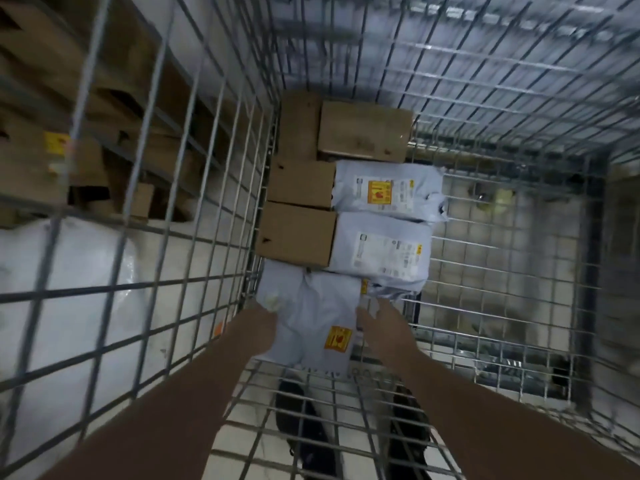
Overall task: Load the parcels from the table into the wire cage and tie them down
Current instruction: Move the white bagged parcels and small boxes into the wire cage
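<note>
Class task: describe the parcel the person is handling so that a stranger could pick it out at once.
Look inside the wire cage, along its left wall. The nearest bag in that row, between both hands, is the one. Unlike the two labelled bags behind, it shows only a yellow sticker.

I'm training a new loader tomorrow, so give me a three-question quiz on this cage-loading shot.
1. True or false: the grey bag between the hands carries a yellow sticker.
2. Multiple choice: the parcels in the wire cage are stacked along which wall, from the person's view? A) left B) right C) spread over the whole floor
3. Fill in: the left hand and right hand sit on opposite ____ of the nearest bag.

Key: 1 true; 2 A; 3 sides. The cardboard boxes line the left wall, with two more labelled grey bags beside them.
</note>
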Demonstrator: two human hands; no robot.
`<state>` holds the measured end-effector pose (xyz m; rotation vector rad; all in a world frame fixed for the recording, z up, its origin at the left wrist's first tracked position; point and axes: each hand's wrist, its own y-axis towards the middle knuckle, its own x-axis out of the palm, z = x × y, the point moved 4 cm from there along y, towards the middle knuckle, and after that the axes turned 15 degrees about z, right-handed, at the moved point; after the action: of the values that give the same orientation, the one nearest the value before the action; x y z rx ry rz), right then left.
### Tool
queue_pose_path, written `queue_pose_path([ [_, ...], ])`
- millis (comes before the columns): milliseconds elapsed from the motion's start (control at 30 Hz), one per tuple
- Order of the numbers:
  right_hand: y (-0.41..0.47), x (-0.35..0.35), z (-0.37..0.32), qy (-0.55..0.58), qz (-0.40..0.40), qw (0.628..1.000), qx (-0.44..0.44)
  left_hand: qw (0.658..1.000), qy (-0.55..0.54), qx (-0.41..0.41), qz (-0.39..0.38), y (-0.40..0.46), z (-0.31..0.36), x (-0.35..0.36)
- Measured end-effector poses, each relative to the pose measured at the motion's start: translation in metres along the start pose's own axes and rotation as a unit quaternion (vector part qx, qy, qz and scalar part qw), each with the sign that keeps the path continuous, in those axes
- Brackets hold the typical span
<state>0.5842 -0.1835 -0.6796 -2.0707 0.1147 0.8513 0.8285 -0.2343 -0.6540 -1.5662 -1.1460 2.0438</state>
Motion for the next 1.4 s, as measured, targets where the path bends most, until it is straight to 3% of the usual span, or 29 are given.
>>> queue_pose_path([
  [100,-0.025,-0.061,-0.037,-0.108,-0.026,0.989,-0.097,0.998,0.015,0.063,-0.014,-0.036,0.029,-0.047],
  [233,-0.057,-0.164,-0.105,-0.25,-0.032,0.944,-0.213,0.985,0.058,0.159,-0.022,-0.109,0.094,-0.144],
  [333,-0.094,-0.259,-0.167,-0.291,0.005,0.913,-0.285,0.967,0.128,0.213,0.061,-0.164,0.139,-0.225],
  [500,-0.202,-0.429,-0.264,-0.333,0.101,0.868,-0.355,0.903,0.217,0.325,0.177,-0.321,0.219,-0.374],
  [600,-0.29,-0.538,-0.307,-0.322,0.175,0.848,-0.383,0.86,0.218,0.36,0.288,-0.42,0.255,-0.461],
  [833,-0.488,-0.74,-0.36,-0.281,0.332,0.805,-0.404,0.759,0.188,0.431,0.451,-0.653,0.306,-0.608],
  [933,-0.55,-0.783,-0.365,-0.258,0.383,0.786,-0.412,0.737,0.154,0.448,0.483,-0.721,0.322,-0.632],
  [1033,-0.587,-0.801,-0.361,-0.258,0.397,0.782,-0.405,0.737,0.131,0.453,0.483,-0.756,0.329,-0.642],
  [1233,-0.619,-0.808,-0.332,-0.266,0.408,0.793,-0.366,0.731,0.136,0.462,0.482,-0.778,0.336,-0.641],
  [1400,-0.636,-0.803,-0.303,-0.251,0.437,0.803,-0.32,0.704,0.153,0.504,0.476,-0.788,0.337,-0.628],
])
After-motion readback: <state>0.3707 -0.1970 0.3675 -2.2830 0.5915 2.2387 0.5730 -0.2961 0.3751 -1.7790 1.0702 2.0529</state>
